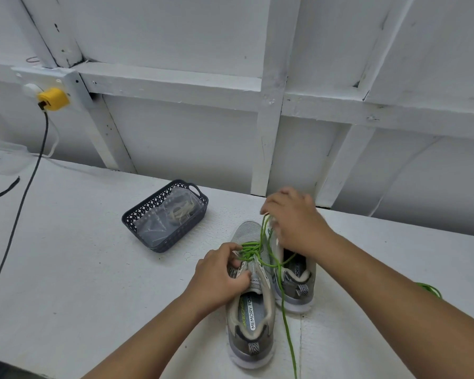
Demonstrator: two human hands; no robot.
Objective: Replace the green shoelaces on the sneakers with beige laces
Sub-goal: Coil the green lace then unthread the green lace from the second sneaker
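Green lace (260,243) is pulled up by the right hand's (293,222) pinching grip while the left hand (219,277) grips the near sneaker (251,318), steadying it on the counter (80,255) for unthreading.

basket (159,214) stands left of sneakers (251,296); bare table (80,255) beyond.

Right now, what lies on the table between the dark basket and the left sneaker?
Nothing: in the head view, the stretch of white table between the basket and the left sneaker is bare.
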